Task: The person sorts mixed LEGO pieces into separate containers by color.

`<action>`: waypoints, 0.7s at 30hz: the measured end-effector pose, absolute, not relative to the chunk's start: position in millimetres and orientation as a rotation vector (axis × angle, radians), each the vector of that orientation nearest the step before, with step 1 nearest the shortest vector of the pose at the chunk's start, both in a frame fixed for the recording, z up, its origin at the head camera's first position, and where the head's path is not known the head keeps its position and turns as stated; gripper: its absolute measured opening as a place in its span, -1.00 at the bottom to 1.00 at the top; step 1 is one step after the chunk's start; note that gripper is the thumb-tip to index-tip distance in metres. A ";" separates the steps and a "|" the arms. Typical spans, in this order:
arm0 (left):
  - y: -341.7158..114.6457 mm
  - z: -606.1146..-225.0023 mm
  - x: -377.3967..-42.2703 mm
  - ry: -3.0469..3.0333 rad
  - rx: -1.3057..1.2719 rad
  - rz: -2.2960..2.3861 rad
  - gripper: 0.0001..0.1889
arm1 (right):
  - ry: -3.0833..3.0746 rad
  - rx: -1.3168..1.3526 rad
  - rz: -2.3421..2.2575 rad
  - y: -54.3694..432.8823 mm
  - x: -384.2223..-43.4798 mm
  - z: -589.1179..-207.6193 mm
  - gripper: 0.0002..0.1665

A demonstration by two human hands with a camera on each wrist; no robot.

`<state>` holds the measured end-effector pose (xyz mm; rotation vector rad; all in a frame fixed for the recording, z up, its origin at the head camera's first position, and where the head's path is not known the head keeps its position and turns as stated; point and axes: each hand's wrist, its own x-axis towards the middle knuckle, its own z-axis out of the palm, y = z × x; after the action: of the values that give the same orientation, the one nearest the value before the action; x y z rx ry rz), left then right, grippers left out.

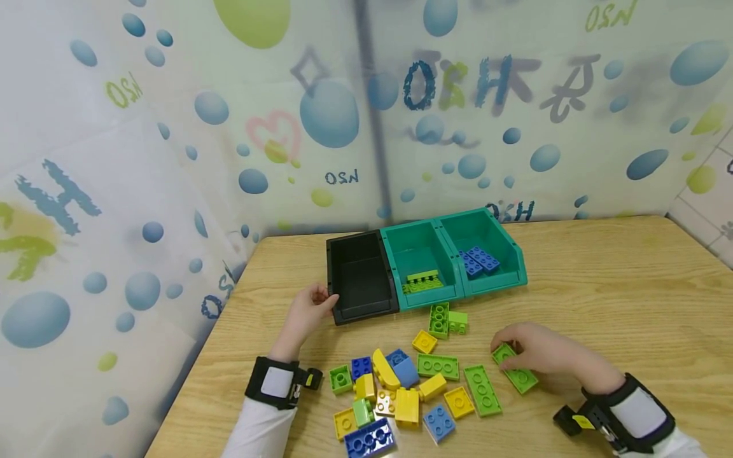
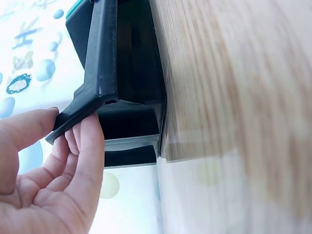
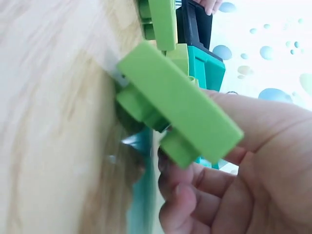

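Note:
My left hand [image 1: 306,315] pinches the front left rim of a black bin [image 1: 363,310], thumb on one side and fingers on the other in the left wrist view. On the right of the table, my right hand [image 1: 541,346] grips a light green building brick [image 1: 520,380] just by the tabletop. In the right wrist view, that brick [image 3: 180,102] is tilted and partly covers the fingertips. Left of this hand lies a long green brick [image 1: 483,391], and another green brick [image 1: 438,367] lies farther left.
Joined to the black bin are two teal bins: the middle one [image 1: 420,242] holds green bricks [image 1: 422,283], the right one [image 1: 506,280] blue bricks [image 1: 482,259]. Several yellow, blue and green bricks, including a dark blue one [image 1: 369,439], lie loose on the wooden table [image 1: 618,286]. A patterned curtain hangs behind.

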<state>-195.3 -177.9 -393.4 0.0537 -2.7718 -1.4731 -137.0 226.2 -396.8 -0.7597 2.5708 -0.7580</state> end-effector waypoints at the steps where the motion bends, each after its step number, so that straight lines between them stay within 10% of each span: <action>1: -177.9 -393.3 -195.3 -2.773 0.054 -1.469 -0.83 | 2.574 -0.752 -0.755 226.7 -137.3 -397.3 -0.71; 21: -177.1 -392.0 -195.6 -2.788 0.072 -1.450 -0.83 | 2.612 -0.748 -0.984 232.7 -143.7 -401.3 -0.87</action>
<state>-195.6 -177.1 -392.0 0.0715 -2.7877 -1.4500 -143.7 232.7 -401.3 -0.7476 2.6120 -0.9836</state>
